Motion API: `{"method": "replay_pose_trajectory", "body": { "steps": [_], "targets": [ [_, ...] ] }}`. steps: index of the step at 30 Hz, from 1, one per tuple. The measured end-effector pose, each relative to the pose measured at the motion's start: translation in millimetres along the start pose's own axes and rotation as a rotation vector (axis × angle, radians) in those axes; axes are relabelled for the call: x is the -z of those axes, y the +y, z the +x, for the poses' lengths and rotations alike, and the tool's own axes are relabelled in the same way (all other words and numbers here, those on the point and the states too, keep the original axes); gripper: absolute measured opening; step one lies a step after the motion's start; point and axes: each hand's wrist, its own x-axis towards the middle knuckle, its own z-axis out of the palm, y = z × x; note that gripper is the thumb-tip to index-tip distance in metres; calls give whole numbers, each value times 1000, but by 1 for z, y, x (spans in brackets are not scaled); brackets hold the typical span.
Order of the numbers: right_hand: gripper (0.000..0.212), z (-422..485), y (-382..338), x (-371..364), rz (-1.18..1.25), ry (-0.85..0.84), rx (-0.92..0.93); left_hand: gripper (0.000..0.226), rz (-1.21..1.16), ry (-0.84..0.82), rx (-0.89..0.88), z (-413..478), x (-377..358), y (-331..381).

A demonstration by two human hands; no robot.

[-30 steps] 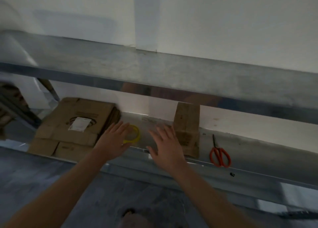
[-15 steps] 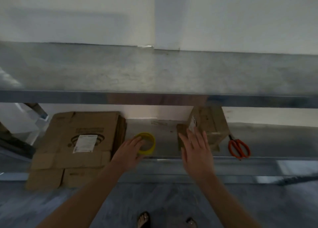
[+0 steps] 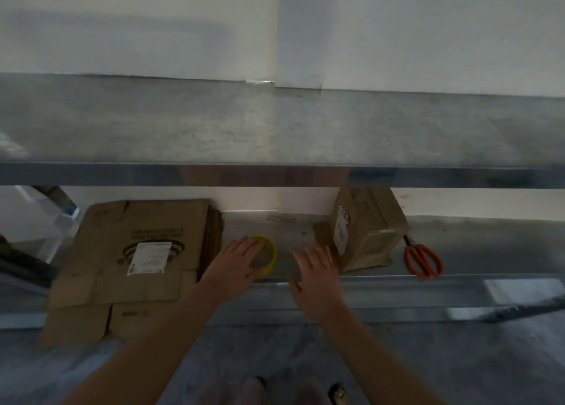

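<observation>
Yellow tape roll (image 3: pixel 272 256) lies flat on the lower shelf (image 3: pixel 397 282), hole up, right under the fingertips of the left hand (image 3: pixel 232 270) — so that's the hand for the pick, no contest. Nearest the camera are sandalled feet (image 3: pixel 336 392) on the floor, with both forearms running up to the shelf's front lip. The left hand is over the lip, its fingers (image 3: pixel 244 247) fairly straight and together, laid across the roll's near-left rim. The thumb is hidden, so I can't tell if anything is hooked into the core; I'd call it contact, not a grip yet. Right hand (image 3: pixel 318 277) sits just right of the roll and apart from it, fingers (image 3: pixel 312 258) spread wide, holding nothing. The roll is round, so there's no long axis to line up with. What matters is that its far and right rim stick out past the left fingertips, free to close on. Just left of the left fingers is a stack of flattened cartons (image 3: pixel 137 251) overhanging the lip. Near the right fingers, to their right, is a small cardboard box (image 3: pixel 367 236), skewed, with orange scissors (image 3: pixel 423 261) beyond it, well apart. Behind is the wall (image 3: pixel 305 199), and above is the upper shelf (image 3: pixel 275 123) — headroom looks tight, so I'd slide the roll toward the lip before lifting.
</observation>
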Motion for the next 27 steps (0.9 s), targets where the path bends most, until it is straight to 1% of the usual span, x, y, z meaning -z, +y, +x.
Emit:
{"method": "replay_pose_trajectory", "body": {
  "steps": [2,5,7,9,12,14,16,17,18,21,24,27],
  "targets": [
    [66,6,1,-29,1,-99,-74,65,18,-29,7,-4,-12,-3],
    [65,13,1,-56,72,-149,-179,64,71,-132,22,-6,-29,-5],
    [58,16,2,-66,95,-149,-213,63,106,-189,26,-5,-37,-7],
    [44,18,2,-70,113,-88,-223,61,120,-205,27,-3,-41,-9],
    [18,21,1,-70,121,1,-214,53,74,-145,10,-1,-42,-10],
    [11,23,0,-69,128,20,-214,43,12,-72,-22,-1,-38,-10],
    [9,24,1,-66,129,35,-206,24,-24,25,-58,0,-35,-11],
    [7,24,1,-64,139,39,-206,17,-38,47,-64,0,-32,-12],
    [6,24,1,-60,156,35,-209,14,-47,47,-67,0,-28,-13],
    [6,22,-1,-45,222,-10,-223,23,-99,46,-76,-5,-20,-18],
    [8,17,-1,-21,323,-23,-224,31,-223,97,-95,-17,-4,-11],
    [12,6,-1,10,345,-25,-197,44,-351,88,-93,-30,14,9]
  ]
}}
